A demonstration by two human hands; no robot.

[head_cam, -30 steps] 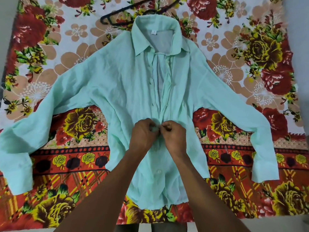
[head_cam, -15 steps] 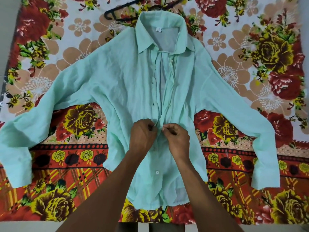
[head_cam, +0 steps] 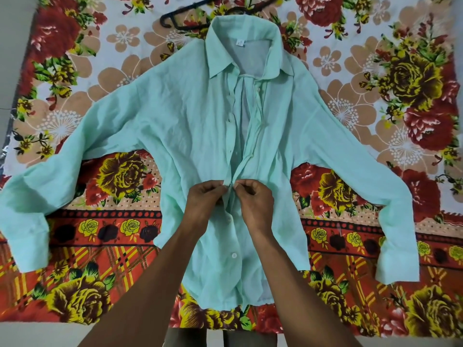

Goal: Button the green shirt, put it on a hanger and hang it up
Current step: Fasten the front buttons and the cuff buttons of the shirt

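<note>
The green shirt (head_cam: 190, 126) lies flat, front up, on a flowered blanket, sleeves spread to both sides and collar at the far end. Its lower two buttons are fastened; from my hands up to the collar the front gapes open. My left hand (head_cam: 204, 200) pinches the left front edge at mid-chest. Right beside it, my right hand (head_cam: 255, 201) pinches the opposite edge, fingertips almost touching. A black hanger (head_cam: 186, 21) lies on the blanket beyond the collar, partly under it.
The flowered blanket (head_cam: 375, 96) covers nearly the whole view. A pale floor strip (head_cam: 37, 335) runs along the near edge and shows at the left side.
My two hands stay together at the mid-chest placket, the fingers shifting slightly on the edges. The view has drifted a little, so the shirt sits somewhat lower and further right.
</note>
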